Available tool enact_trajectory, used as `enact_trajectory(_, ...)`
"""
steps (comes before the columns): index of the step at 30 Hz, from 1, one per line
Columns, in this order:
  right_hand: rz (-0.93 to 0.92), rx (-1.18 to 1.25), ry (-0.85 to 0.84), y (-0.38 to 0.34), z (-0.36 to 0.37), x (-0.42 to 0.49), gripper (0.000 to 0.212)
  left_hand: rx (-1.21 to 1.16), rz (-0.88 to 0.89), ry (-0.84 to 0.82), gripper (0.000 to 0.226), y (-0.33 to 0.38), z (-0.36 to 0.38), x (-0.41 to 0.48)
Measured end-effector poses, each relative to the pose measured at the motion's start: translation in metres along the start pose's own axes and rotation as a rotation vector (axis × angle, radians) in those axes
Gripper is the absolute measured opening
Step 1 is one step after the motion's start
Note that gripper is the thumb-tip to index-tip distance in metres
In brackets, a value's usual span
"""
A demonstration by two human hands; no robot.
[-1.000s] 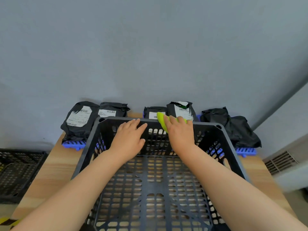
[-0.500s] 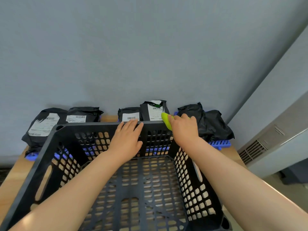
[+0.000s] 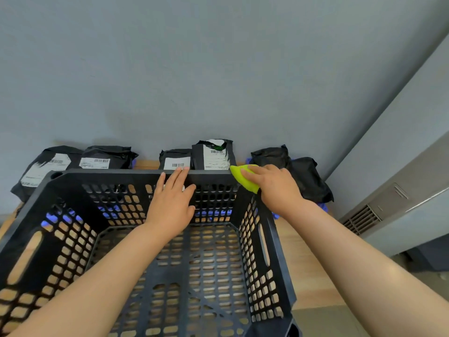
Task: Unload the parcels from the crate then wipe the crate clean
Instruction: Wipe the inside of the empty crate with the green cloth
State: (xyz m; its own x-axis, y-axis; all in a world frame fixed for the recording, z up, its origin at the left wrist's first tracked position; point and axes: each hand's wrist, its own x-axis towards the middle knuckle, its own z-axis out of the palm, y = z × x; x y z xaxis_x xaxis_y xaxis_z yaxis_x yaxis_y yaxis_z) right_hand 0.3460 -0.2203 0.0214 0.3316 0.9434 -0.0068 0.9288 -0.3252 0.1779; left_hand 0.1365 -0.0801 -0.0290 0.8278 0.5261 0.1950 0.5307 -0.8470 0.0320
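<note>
A black perforated plastic crate (image 3: pixel 60 181) sits on the wooden table in front of me, with nothing inside it. My left hand (image 3: pixel 171 205) lies flat against the inside of the far wall, fingertips on the rim. My right hand (image 3: pixel 274 188) grips a lime-green cloth (image 3: pixel 243 177) and presses it on the crate's far right corner. Several black parcels with white labels (image 3: pixel 213 154) stand in a row behind the crate against the wall.
The wooden table (image 3: pixel 303 263) shows to the right of the crate. Blue plastic trays (image 3: pixel 323 206) lie under the parcels. A grey wall rises behind, and a grey unit with a vent grille (image 3: pixel 362 220) stands at the right.
My right hand has slid the green cloth along the far rim to the right corner. My left hand stays on the far wall. The view has turned to the right.
</note>
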Motion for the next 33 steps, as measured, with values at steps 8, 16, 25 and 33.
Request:
enact_trajectory(8, 0.002, 0.016, -0.047, -0.002, -0.003, -0.019, 0.065, 0.012, -0.027, -0.072, 0.056, 0.003, -0.001, -0.003)
enact_trajectory(16, 0.029, 0.031, -0.092, -0.023, -0.011, -0.069, 0.059, -0.004, 0.000, -0.141, 0.060, -0.004, -0.024, -0.031)
enact_trajectory(25, 0.132, 0.078, -0.153, -0.058, -0.021, -0.128, 0.061, -0.036, -0.023, -0.149, 0.058, -0.039, -0.042, -0.099)
enact_trajectory(33, 0.196, 0.092, -0.201, -0.086, -0.034, -0.179, 0.067, -0.077, -0.020, -0.114, 0.056, -0.059, -0.057, -0.145)
